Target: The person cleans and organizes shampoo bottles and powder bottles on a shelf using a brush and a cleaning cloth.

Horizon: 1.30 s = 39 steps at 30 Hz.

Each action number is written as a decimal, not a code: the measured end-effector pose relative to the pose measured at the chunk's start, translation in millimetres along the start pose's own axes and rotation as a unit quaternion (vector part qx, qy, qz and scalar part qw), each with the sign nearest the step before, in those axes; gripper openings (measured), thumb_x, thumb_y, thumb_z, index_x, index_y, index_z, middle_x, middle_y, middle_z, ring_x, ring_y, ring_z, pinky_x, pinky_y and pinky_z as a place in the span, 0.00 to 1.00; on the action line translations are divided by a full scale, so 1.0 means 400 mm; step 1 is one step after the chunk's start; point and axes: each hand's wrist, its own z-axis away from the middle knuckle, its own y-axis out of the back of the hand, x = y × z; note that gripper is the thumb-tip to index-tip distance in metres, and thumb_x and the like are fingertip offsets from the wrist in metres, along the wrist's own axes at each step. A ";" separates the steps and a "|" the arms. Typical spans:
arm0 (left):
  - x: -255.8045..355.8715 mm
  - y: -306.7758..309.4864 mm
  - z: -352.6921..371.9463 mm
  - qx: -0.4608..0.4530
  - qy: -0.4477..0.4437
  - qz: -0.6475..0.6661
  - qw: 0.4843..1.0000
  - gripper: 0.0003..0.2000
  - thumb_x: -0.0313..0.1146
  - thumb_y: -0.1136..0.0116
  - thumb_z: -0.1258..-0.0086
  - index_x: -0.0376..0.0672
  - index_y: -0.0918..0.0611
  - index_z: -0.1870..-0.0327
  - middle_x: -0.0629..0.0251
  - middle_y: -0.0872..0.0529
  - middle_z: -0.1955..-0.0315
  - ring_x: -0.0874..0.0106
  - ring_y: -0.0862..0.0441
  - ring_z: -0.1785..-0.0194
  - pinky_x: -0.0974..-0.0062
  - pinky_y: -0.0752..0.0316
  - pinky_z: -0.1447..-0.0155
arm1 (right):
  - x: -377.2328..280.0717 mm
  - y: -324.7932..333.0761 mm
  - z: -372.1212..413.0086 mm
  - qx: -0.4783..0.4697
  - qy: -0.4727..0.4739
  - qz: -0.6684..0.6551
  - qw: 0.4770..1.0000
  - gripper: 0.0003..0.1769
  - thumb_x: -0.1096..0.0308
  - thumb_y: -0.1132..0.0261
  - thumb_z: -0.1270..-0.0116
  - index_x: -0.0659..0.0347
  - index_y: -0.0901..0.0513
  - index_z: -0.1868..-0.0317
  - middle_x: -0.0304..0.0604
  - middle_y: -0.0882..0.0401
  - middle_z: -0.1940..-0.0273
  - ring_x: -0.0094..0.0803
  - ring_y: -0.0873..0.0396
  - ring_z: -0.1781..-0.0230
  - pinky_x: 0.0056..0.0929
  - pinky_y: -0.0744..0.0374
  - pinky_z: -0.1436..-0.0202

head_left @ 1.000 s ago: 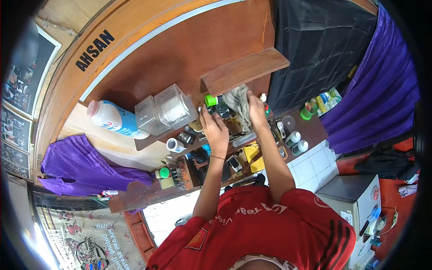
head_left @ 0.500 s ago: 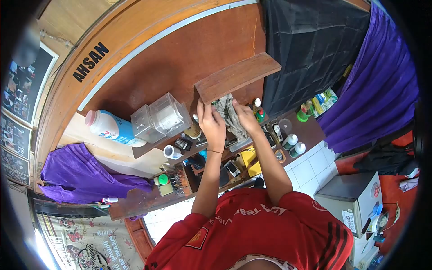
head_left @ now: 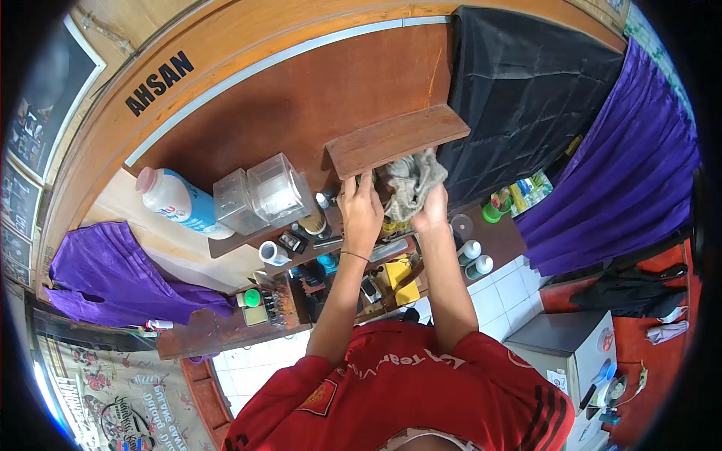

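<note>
A crumpled grey cloth (head_left: 415, 184) is bunched in my right hand (head_left: 432, 210), just below the right end of a small wooden wall shelf (head_left: 398, 139). My left hand (head_left: 361, 214) reaches up to the left part of that shelf, fingers stretched and their tips at its lower front edge. The wooden board hides what lies behind those fingertips. Between my hands, partly covered by the cloth, are some small items I cannot make out. A small white-capped bottle (head_left: 322, 200) stands left of my left hand.
Clear plastic boxes (head_left: 278, 188) and a large white-and-blue bottle (head_left: 180, 203) stand on the left ledge. The counter below holds clippers (head_left: 370, 289), a yellow item (head_left: 402, 279) and white-capped bottles (head_left: 480, 264). A black sheet (head_left: 526, 105) and purple curtain (head_left: 617, 165) hang right.
My right hand has lifted the grey cloth up and to the right, bunching it more. My left hand stays at the shelf edge, while the whole view has shifted slightly.
</note>
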 end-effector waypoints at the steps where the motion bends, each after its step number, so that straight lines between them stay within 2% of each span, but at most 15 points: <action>1: 0.001 0.003 0.000 -0.023 0.024 0.004 0.999 0.25 0.23 0.43 0.37 0.37 0.25 0.35 0.42 0.29 0.35 0.44 0.26 0.37 0.51 0.29 0.40 | -0.015 -0.052 0.013 0.007 -0.026 -0.042 0.999 0.22 0.51 0.48 0.21 0.60 0.22 0.42 0.44 0.16 0.52 0.38 0.15 0.56 0.37 0.15 0.53; 3: -0.005 -0.002 0.008 -0.021 -0.003 -0.001 1.000 0.27 0.27 0.39 0.40 0.37 0.24 0.36 0.43 0.29 0.34 0.45 0.27 0.36 0.50 0.30 0.39 | 0.008 -0.054 0.019 -0.121 -0.098 -0.113 0.981 0.19 0.52 0.45 0.22 0.58 0.21 0.45 0.42 0.17 0.54 0.35 0.16 0.58 0.34 0.15 0.55; 7: -0.033 -0.024 0.030 -0.065 0.001 -0.050 0.997 0.31 0.27 0.36 0.43 0.38 0.26 0.33 0.46 0.32 0.31 0.48 0.32 0.30 0.46 0.34 0.35 | -0.070 -0.081 0.120 -0.017 -0.146 -0.016 0.989 0.16 0.58 0.42 0.24 0.59 0.20 0.47 0.43 0.16 0.58 0.35 0.15 0.66 0.35 0.14 0.64; 8: 0.001 0.002 0.032 -0.055 -0.010 -0.058 0.997 0.32 0.25 0.39 0.41 0.38 0.29 0.30 0.46 0.33 0.31 0.48 0.33 0.30 0.45 0.33 0.36 | -0.104 -0.039 0.135 -0.060 -0.124 -0.016 0.990 0.17 0.57 0.41 0.25 0.60 0.19 0.46 0.43 0.16 0.56 0.35 0.15 0.64 0.34 0.13 0.62; 10: 0.009 -0.001 0.019 -0.039 0.010 -0.049 0.998 0.30 0.23 0.42 0.36 0.38 0.31 0.29 0.43 0.36 0.28 0.43 0.32 0.32 0.51 0.31 0.36 | -0.179 -0.075 0.137 0.072 0.051 0.046 0.995 0.21 0.55 0.43 0.23 0.60 0.23 0.39 0.45 0.17 0.50 0.33 0.15 0.60 0.34 0.13 0.66; 12: 0.019 -0.001 0.017 -0.013 0.003 -0.015 1.000 0.29 0.22 0.46 0.33 0.34 0.33 0.29 0.39 0.36 0.29 0.40 0.32 0.33 0.51 0.32 0.35 | -0.268 -0.147 0.132 0.004 0.190 0.138 0.972 0.21 0.52 0.49 0.19 0.59 0.25 0.40 0.41 0.19 0.52 0.32 0.17 0.57 0.34 0.14 0.56; 15: 0.040 0.006 0.008 0.022 -0.022 0.005 1.000 0.27 0.23 0.47 0.33 0.30 0.32 0.31 0.37 0.33 0.34 0.39 0.32 0.35 0.50 0.34 0.33 | -0.302 -0.206 -0.047 0.061 0.461 0.241 0.852 0.24 0.57 0.47 0.19 0.67 0.28 0.34 0.48 0.22 0.44 0.36 0.22 0.44 0.35 0.23 0.40; 16: 0.047 0.007 0.007 0.046 -0.031 0.016 0.998 0.24 0.24 0.47 0.33 0.30 0.30 0.34 0.38 0.29 0.38 0.40 0.30 0.37 0.48 0.35 0.33 | -0.307 -0.236 -0.105 0.120 0.564 0.386 0.720 0.23 0.60 0.44 0.21 0.71 0.26 0.37 0.54 0.22 0.42 0.42 0.25 0.39 0.39 0.30 0.32; 18: 0.045 0.015 0.016 0.024 -0.017 0.018 0.999 0.26 0.23 0.46 0.34 0.30 0.31 0.33 0.36 0.32 0.35 0.39 0.33 0.34 0.49 0.35 0.32 | -0.302 -0.284 -0.185 0.076 0.657 0.476 0.580 0.21 0.64 0.38 0.27 0.69 0.23 0.41 0.60 0.25 0.42 0.54 0.27 0.40 0.43 0.30 0.34; 22: 0.078 0.048 0.067 0.050 0.041 0.045 0.997 0.24 0.20 0.45 0.35 0.34 0.27 0.35 0.39 0.31 0.35 0.41 0.29 0.35 0.54 0.32 0.33 | -0.286 -0.224 -0.255 -0.112 0.626 0.605 0.479 0.17 0.77 0.32 0.40 0.60 0.17 0.50 0.54 0.22 0.53 0.53 0.24 0.47 0.41 0.24 0.43; 24: 0.090 0.064 0.086 0.137 0.038 0.093 0.985 0.11 0.20 0.43 0.34 0.36 0.19 0.51 0.49 0.22 0.51 0.53 0.21 0.47 0.63 0.25 0.42 | -0.292 -0.172 -0.226 -0.290 0.513 0.682 0.434 0.16 0.79 0.32 0.43 0.61 0.15 0.53 0.50 0.21 0.55 0.51 0.23 0.49 0.39 0.23 0.43; 26: 0.085 0.080 0.089 0.161 0.036 0.085 0.983 0.11 0.20 0.43 0.33 0.37 0.19 0.51 0.52 0.23 0.50 0.59 0.20 0.49 0.69 0.22 0.49 | -0.316 -0.150 -0.227 -0.355 0.381 0.708 0.477 0.17 0.80 0.32 0.44 0.61 0.15 0.52 0.50 0.21 0.55 0.50 0.22 0.49 0.38 0.22 0.42; 31: 0.113 0.125 -0.018 0.172 -0.009 0.052 0.984 0.16 0.22 0.43 0.29 0.35 0.20 0.42 0.50 0.24 0.37 0.53 0.25 0.35 0.61 0.30 0.33 | -0.404 -0.331 -0.196 -0.200 0.662 0.601 0.401 0.16 0.82 0.34 0.42 0.60 0.15 0.53 0.51 0.22 0.53 0.48 0.22 0.51 0.38 0.22 0.47; 34: 0.095 0.114 -0.046 0.142 -0.005 -0.023 0.990 0.12 0.24 0.39 0.31 0.34 0.16 0.49 0.51 0.19 0.42 0.52 0.23 0.36 0.60 0.28 0.33 | -0.390 -0.293 -0.258 -0.271 0.638 0.626 0.356 0.17 0.81 0.32 0.45 0.61 0.15 0.54 0.50 0.22 0.57 0.49 0.23 0.53 0.40 0.22 0.49; 39: 0.075 0.098 -0.050 0.157 0.016 0.002 0.988 0.12 0.21 0.37 0.36 0.34 0.14 0.51 0.51 0.14 0.48 0.51 0.19 0.39 0.60 0.23 0.39 | -0.352 -0.233 -0.235 -0.453 0.408 0.716 0.340 0.16 0.78 0.31 0.48 0.59 0.12 0.57 0.44 0.23 0.63 0.43 0.22 0.58 0.35 0.20 0.52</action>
